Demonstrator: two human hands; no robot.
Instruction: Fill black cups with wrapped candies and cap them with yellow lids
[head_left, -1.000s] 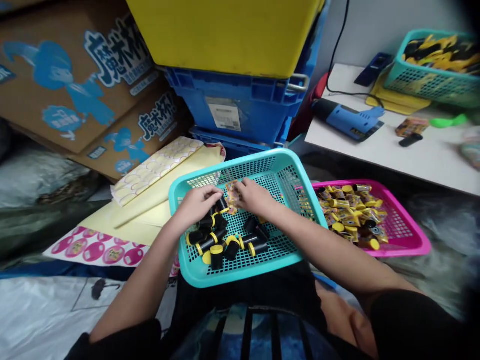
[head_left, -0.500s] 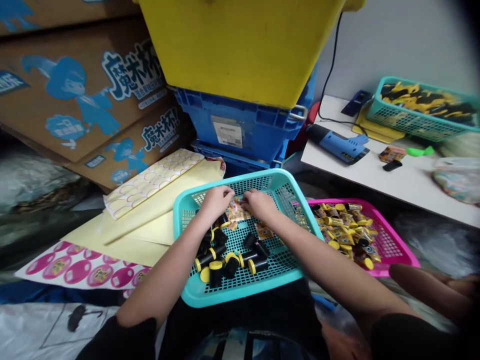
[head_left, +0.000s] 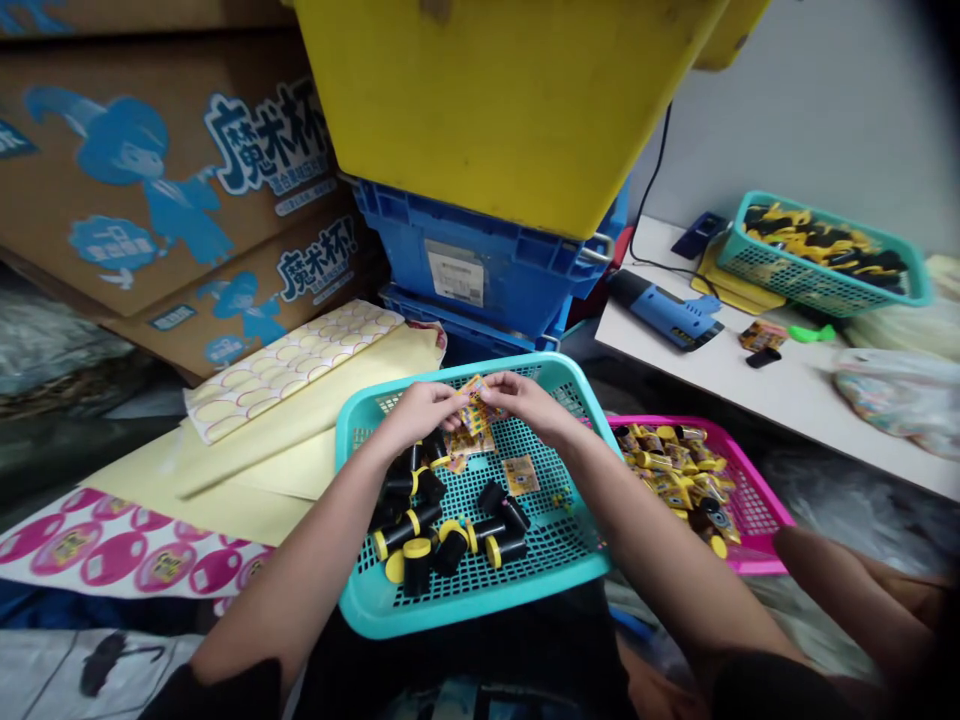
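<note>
Both my hands come together over the far part of a turquoise basket (head_left: 390, 618). Between them is a small yellow-orange printed label (head_left: 474, 408), with the fingers of my left hand (head_left: 426, 412) on its left side and those of my right hand (head_left: 529, 402) on its right. Beneath, more printed labels (head_left: 472, 448) lie on the mesh, and a single one (head_left: 521, 476) rests farther right. Several black tubes with yellow caps (head_left: 416, 566) are heaped in the basket's left and middle, some standing, others on their sides.
At right, a pink basket (head_left: 757, 490) holds wrapped yellow tubes. On a white table (head_left: 652, 370) lie a blue heat gun (head_left: 667, 310) and a filled turquoise basket (head_left: 817, 280). Sticker sheets (head_left: 150, 550) spread at left. Blue crates (head_left: 480, 270), a yellow bin (head_left: 510, 110) and cartons (head_left: 150, 160) stand behind.
My hands were lower and apart over the labels in the basket. Now they are closer together with a label raised between their fingers. The camera view has shifted slightly.
</note>
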